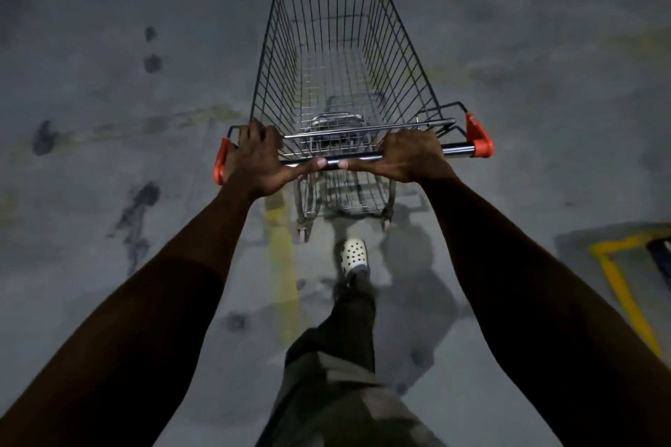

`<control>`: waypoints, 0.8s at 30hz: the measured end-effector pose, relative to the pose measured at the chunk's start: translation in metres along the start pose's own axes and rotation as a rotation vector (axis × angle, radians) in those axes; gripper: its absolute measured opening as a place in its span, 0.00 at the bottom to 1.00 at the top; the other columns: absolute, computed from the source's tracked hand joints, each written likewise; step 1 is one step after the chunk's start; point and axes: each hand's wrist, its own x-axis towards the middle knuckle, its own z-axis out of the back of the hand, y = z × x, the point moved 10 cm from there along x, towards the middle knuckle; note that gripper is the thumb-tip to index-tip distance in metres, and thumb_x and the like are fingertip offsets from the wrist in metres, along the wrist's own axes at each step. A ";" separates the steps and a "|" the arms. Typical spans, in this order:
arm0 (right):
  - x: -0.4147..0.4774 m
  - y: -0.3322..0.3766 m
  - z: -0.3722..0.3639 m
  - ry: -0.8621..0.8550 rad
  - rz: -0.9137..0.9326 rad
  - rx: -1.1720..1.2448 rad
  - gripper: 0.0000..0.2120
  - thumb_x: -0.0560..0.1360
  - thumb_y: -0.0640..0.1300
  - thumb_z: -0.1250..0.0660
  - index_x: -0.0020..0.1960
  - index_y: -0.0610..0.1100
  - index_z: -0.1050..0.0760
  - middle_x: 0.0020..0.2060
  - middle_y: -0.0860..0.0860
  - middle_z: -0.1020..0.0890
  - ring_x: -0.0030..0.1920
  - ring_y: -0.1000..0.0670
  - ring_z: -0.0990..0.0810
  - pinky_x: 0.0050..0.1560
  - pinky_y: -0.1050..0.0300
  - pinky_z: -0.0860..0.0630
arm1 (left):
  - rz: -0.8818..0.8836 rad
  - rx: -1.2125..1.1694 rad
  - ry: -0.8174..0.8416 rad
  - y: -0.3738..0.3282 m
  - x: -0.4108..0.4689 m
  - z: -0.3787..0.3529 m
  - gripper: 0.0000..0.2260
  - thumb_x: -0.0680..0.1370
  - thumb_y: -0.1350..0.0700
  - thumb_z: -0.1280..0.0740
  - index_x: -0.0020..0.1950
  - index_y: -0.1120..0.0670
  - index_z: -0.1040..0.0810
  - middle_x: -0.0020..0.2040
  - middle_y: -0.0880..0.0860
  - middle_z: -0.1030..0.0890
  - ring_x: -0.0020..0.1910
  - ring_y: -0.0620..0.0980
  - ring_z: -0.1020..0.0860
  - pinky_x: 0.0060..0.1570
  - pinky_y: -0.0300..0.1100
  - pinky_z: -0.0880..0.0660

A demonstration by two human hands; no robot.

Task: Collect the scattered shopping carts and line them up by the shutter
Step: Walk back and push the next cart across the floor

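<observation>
A wire shopping cart (337, 58) with orange corner caps stands straight ahead of me on the concrete floor, its basket empty. My left hand (259, 160) grips the left end of the dark handle bar (459, 149), fingers curled over it and thumb lying along the bar. On the right part of the same bar, my right hand (410, 156) holds on in the same way. The two thumbs almost meet at the bar's middle. No shutter and no other cart are in view.
Grey stained concrete floor (109, 83) lies all around. A faded yellow line (281, 258) runs under the cart's left rear wheel. A brighter yellow painted corner (617, 276) sits at the right. My foot in a white perforated clog (354, 254) is just behind the cart.
</observation>
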 end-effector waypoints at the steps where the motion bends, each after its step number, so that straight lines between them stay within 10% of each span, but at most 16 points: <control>1: 0.020 -0.007 0.004 0.008 0.001 0.008 0.41 0.63 0.88 0.54 0.26 0.49 0.36 0.20 0.53 0.32 0.22 0.53 0.30 0.38 0.59 0.24 | 0.017 0.018 0.078 -0.001 0.022 -0.003 0.45 0.66 0.15 0.48 0.56 0.52 0.19 0.61 0.55 0.21 0.66 0.57 0.27 0.72 0.62 0.42; 5: 0.103 -0.042 0.021 0.061 0.005 0.022 0.43 0.62 0.89 0.57 0.27 0.49 0.34 0.20 0.53 0.30 0.21 0.53 0.30 0.36 0.60 0.24 | 0.113 0.062 0.191 0.000 0.119 0.009 0.51 0.56 0.10 0.58 0.32 0.53 0.17 0.37 0.49 0.16 0.51 0.51 0.20 0.76 0.64 0.52; 9: 0.179 -0.076 0.041 0.127 -0.010 0.063 0.38 0.68 0.84 0.49 0.27 0.48 0.36 0.21 0.53 0.32 0.23 0.53 0.31 0.33 0.63 0.33 | 0.119 0.068 0.268 -0.009 0.206 0.027 0.54 0.55 0.10 0.58 0.45 0.51 0.16 0.57 0.52 0.15 0.65 0.54 0.22 0.77 0.64 0.56; 14: 0.270 -0.123 0.054 0.236 -0.037 0.039 0.49 0.61 0.88 0.57 0.35 0.43 0.25 0.30 0.49 0.24 0.36 0.50 0.23 0.51 0.51 0.22 | 0.106 0.059 0.335 -0.030 0.307 0.046 0.53 0.54 0.10 0.58 0.45 0.51 0.17 0.62 0.52 0.17 0.68 0.54 0.24 0.77 0.65 0.58; 18: 0.349 -0.158 0.062 0.256 -0.021 0.020 0.52 0.59 0.89 0.60 0.38 0.43 0.23 0.31 0.48 0.20 0.36 0.49 0.19 0.50 0.49 0.18 | 0.075 0.074 0.312 -0.048 0.387 0.069 0.58 0.56 0.10 0.58 0.66 0.46 0.20 0.71 0.51 0.23 0.74 0.54 0.29 0.78 0.63 0.58; 24: 0.481 -0.231 0.092 0.164 0.019 0.020 0.52 0.61 0.89 0.63 0.35 0.44 0.23 0.30 0.48 0.22 0.36 0.49 0.20 0.51 0.50 0.20 | 0.069 0.070 0.236 -0.072 0.543 0.091 0.56 0.55 0.10 0.58 0.51 0.50 0.16 0.60 0.52 0.16 0.65 0.54 0.22 0.77 0.65 0.53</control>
